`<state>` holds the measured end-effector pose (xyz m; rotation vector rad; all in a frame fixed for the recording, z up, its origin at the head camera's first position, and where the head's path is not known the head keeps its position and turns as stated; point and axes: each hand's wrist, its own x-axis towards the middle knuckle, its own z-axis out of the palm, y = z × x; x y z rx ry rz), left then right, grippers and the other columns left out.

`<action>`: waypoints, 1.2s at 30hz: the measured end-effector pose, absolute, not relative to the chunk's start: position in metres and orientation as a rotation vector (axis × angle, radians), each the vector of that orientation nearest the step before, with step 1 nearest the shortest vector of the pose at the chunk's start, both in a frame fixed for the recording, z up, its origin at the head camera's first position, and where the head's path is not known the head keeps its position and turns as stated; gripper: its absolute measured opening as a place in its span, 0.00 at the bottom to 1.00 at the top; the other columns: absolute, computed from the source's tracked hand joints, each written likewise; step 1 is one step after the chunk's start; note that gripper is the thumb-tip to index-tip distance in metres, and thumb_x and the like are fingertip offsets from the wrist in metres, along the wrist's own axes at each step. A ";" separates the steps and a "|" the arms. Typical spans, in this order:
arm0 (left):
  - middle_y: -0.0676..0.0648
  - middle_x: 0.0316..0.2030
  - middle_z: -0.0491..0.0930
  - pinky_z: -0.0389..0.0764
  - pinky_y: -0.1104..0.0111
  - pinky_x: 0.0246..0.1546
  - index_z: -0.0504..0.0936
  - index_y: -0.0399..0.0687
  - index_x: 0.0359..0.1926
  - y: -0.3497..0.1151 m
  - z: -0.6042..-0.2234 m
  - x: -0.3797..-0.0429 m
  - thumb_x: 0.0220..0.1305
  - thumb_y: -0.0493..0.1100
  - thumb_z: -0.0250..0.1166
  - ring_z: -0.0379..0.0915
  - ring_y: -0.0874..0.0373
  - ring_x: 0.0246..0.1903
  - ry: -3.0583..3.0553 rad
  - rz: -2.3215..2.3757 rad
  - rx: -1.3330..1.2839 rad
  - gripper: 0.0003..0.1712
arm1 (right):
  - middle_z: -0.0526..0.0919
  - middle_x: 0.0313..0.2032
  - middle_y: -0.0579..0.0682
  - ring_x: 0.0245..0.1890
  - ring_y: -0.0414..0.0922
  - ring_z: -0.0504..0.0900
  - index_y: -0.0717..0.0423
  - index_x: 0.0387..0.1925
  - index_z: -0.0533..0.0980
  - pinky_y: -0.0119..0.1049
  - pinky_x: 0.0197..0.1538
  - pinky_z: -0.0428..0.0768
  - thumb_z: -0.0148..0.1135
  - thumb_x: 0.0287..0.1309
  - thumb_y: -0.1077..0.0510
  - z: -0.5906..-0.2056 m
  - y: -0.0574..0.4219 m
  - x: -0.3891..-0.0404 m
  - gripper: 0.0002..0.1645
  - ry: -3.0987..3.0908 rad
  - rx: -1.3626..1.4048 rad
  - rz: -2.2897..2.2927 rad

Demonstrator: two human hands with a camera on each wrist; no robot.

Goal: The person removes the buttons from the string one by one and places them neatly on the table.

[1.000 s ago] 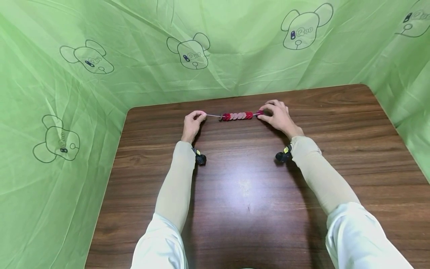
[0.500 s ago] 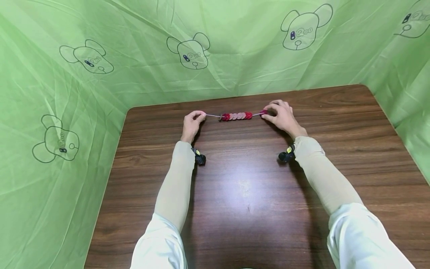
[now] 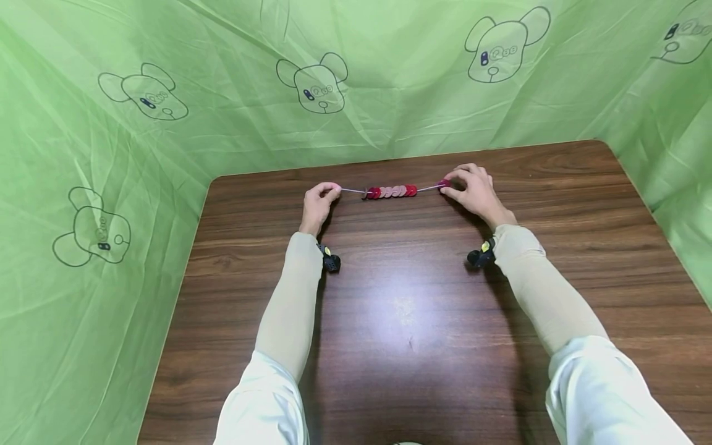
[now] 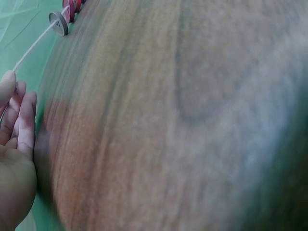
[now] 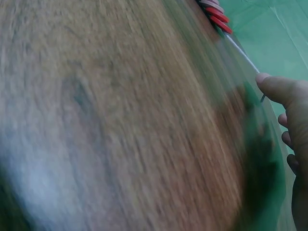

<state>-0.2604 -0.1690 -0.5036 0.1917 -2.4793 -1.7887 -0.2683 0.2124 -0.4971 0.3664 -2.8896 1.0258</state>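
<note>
A pale string (image 3: 428, 188) runs between the two hands near the table's back edge. Several round buttons (image 3: 392, 191) sit stacked on its middle: a brownish grey button (image 4: 58, 24) at the left end, then red, pink and bright red ones. The left hand (image 3: 318, 204) pinches the string's left part between thumb and fingers. At the right, a dark magenta button (image 3: 443, 183) is between thumb and forefinger of the right hand (image 3: 475, 191), where the string ends. In the right wrist view the thumb hides that button; the string (image 5: 243, 54) reaches the thumb tip.
Brown wood-grain table (image 3: 411, 371) lies under both arms. Green cloth (image 3: 389, 105) with printed bear outlines hangs behind the back edge and at both sides. Black wrist cameras (image 3: 332, 261) sit on both wrists, inward of the sleeves.
The right hand has slid to the right with the magenta button, so more string shows between it and the stacked buttons. The left hand and the stack have hardly moved.
</note>
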 end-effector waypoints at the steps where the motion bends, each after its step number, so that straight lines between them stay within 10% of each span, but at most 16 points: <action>1: 0.50 0.31 0.82 0.73 0.76 0.34 0.85 0.43 0.39 -0.169 -0.504 -0.260 0.61 0.46 0.67 0.73 0.64 0.31 -2.482 -1.788 0.195 0.11 | 0.70 0.58 0.58 0.61 0.60 0.62 0.52 0.47 0.79 0.59 0.59 0.57 0.69 0.54 0.46 -0.497 0.213 -0.268 0.22 -2.890 0.365 1.024; 36: 0.38 0.38 0.84 0.75 0.73 0.37 0.84 0.40 0.40 -0.169 -0.500 -0.260 0.62 0.46 0.66 0.78 0.52 0.38 -2.470 -1.848 0.210 0.13 | 0.71 0.57 0.60 0.60 0.61 0.63 0.55 0.47 0.79 0.60 0.59 0.58 0.69 0.54 0.47 -0.498 0.226 -0.265 0.23 -2.865 0.384 0.991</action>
